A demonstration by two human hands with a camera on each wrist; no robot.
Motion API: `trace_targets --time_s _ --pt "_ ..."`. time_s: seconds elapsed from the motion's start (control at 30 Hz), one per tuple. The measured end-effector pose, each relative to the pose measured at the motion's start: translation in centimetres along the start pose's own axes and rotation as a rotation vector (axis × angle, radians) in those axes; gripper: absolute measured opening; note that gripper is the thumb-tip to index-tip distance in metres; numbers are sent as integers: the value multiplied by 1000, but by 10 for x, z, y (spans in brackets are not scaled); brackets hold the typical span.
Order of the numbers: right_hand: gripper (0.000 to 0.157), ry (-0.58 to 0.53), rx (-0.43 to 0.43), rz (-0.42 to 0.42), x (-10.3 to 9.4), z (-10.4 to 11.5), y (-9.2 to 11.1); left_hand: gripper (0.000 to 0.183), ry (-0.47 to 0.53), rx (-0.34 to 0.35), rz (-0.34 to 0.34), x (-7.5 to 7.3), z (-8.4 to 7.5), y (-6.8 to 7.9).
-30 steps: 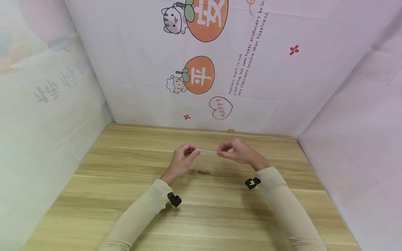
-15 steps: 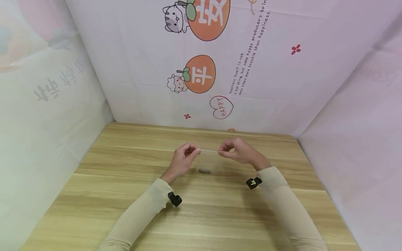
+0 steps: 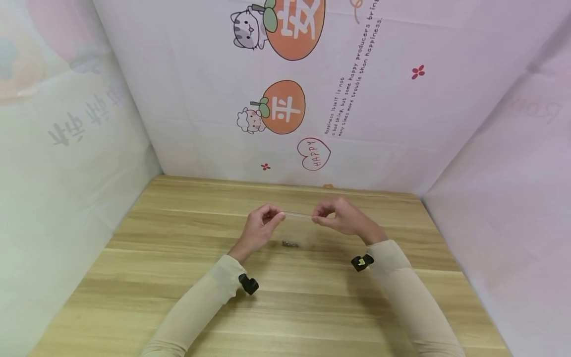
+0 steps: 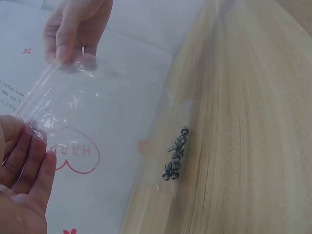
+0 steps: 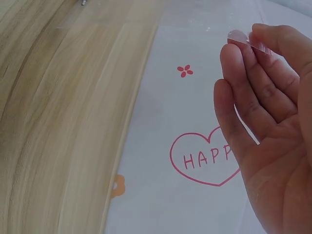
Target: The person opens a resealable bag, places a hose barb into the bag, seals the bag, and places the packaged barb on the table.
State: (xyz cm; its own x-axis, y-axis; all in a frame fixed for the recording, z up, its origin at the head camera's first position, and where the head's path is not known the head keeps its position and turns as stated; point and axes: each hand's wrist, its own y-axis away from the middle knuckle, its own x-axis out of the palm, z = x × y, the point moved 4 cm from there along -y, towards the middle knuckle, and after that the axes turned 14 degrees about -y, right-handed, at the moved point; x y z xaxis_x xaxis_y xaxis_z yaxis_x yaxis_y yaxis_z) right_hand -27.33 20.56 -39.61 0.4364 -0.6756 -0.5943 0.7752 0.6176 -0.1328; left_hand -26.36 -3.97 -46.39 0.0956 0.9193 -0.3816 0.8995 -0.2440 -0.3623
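A clear zip-lock bag (image 4: 112, 92) hangs between both hands, its top strip stretched taut from one to the other. Several small metal screws (image 4: 175, 156) lie gathered at the bag's bottom; in the head view they form a small dark cluster (image 3: 290, 244). My left hand (image 3: 260, 226) pinches the top edge at the left end between thumb and fingers. At the right end my right hand (image 3: 341, 216) pinches the same strip with thumb and index finger; in the right wrist view a corner of plastic shows at the fingertips (image 5: 239, 36).
Below the hands is a wood-grain table (image 3: 294, 307). White printed cloth walls stand at the back (image 3: 200, 99), left (image 3: 67, 173) and right (image 3: 499, 198). Black wrist cameras sit on the left cuff (image 3: 248, 284) and right cuff (image 3: 362, 262).
My right hand has slid slightly to the right along the bag's top strip, so the span between the hands is a little longer. My left hand stays nearly still.
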Motion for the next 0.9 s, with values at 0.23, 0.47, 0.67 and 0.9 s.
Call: trace_targets --time_s 0.23,0.47,0.67,0.9 --pt "8 0 -17 -4 -2 0 2 16 -7 -17 -4 0 -1 1" --pt "8 53 -38 -18 -2 0 3 17 -11 -9 0 1 -2 1" --pt "9 51 -44 -18 -5 -2 6 18 -7 -3 4 2 -2 1" --pt "7 31 -21 -24 -9 -5 8 17 -5 -30 -5 -1 -3 2"
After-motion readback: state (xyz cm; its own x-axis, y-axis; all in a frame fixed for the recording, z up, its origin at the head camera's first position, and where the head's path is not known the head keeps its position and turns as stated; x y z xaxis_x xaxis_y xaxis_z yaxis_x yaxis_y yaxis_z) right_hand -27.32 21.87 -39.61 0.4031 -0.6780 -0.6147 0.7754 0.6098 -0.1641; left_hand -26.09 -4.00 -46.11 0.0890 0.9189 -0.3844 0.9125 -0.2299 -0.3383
